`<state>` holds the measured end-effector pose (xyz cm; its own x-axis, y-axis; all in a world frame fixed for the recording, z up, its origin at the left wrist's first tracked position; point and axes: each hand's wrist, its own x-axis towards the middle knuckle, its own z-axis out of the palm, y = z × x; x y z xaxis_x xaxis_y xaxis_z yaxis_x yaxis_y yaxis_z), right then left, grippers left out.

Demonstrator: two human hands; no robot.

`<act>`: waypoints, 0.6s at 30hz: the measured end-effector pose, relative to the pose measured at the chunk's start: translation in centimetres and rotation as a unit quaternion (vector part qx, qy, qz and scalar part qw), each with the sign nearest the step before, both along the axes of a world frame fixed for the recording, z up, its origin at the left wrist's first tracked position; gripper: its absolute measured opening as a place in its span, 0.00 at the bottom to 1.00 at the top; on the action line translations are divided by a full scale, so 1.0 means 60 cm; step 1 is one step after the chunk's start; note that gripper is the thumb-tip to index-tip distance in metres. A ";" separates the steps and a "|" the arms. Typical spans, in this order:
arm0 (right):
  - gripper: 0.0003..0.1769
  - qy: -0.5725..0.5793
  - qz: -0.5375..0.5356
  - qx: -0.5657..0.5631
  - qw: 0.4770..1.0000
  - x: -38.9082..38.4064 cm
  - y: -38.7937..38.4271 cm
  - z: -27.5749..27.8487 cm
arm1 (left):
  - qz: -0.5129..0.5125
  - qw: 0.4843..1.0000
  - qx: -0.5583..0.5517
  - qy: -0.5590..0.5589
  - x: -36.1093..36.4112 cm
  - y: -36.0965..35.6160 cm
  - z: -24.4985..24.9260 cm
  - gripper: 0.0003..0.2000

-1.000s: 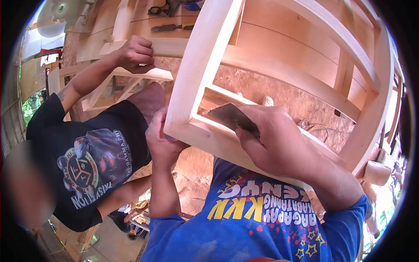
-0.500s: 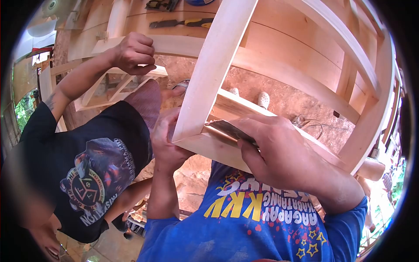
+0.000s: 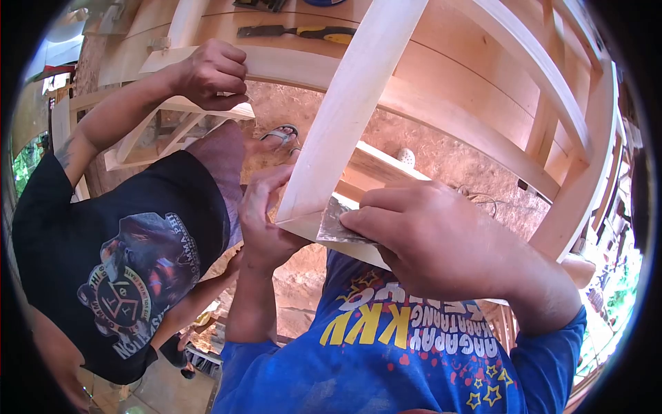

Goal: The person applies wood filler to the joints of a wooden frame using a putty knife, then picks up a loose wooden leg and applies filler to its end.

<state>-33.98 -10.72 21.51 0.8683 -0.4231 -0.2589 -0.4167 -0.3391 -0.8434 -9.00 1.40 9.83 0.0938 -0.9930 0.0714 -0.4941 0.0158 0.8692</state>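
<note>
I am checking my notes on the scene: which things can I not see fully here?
Head view only.
The scraper: right hand covers all but its front edge.
The left hand: fingertips hidden behind the wooden frame.
The chisel: handle end behind the frame.

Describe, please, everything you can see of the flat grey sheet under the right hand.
The flat grey sheet is thin, dull and mottled, like used sandpaper or a metal scraper; I cannot tell which. Only one corner shows; the rest is hidden under the right hand, whose fingers press it against the near corner of the pale wooden frame. The left hand grips that same corner beside it, apart from the sheet.
</note>
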 end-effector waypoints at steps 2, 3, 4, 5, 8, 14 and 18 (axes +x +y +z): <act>0.21 -0.017 0.028 -0.013 0.999 0.000 -0.011 -0.004 | 0.000 1.000 0.001 0.002 -0.001 0.000 -0.001 0.40; 0.21 -0.025 0.042 -0.019 0.999 0.000 -0.017 -0.005 | -0.001 1.000 0.004 0.001 -0.002 0.001 -0.001 0.39; 0.21 -0.018 0.058 -0.012 0.998 -0.001 -0.023 -0.005 | -0.001 1.000 0.007 -0.001 -0.002 0.001 0.000 0.39; 0.21 -0.011 0.075 -0.005 0.997 -0.001 -0.030 -0.004 | -0.006 1.000 0.007 -0.010 -0.003 0.001 0.001 0.39; 0.22 -0.009 0.107 -0.009 0.994 -0.008 -0.046 -0.007 | -0.020 0.999 0.013 -0.031 -0.003 0.000 0.003 0.39; 0.17 -0.001 0.017 0.032 0.999 -0.078 -0.094 -0.023 | -0.044 0.998 0.010 -0.032 -0.012 0.000 0.015 0.38; 0.15 0.047 -0.172 0.222 0.958 -0.106 -0.052 -0.024 | -0.033 0.999 0.015 -0.014 -0.018 0.010 0.018 0.35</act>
<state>-40.31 -13.82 20.05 0.6605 -0.5101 -0.5510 -0.5211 0.2170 -0.8255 -10.11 1.99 10.91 0.0266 -0.9987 0.0437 -0.5168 0.0237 0.8558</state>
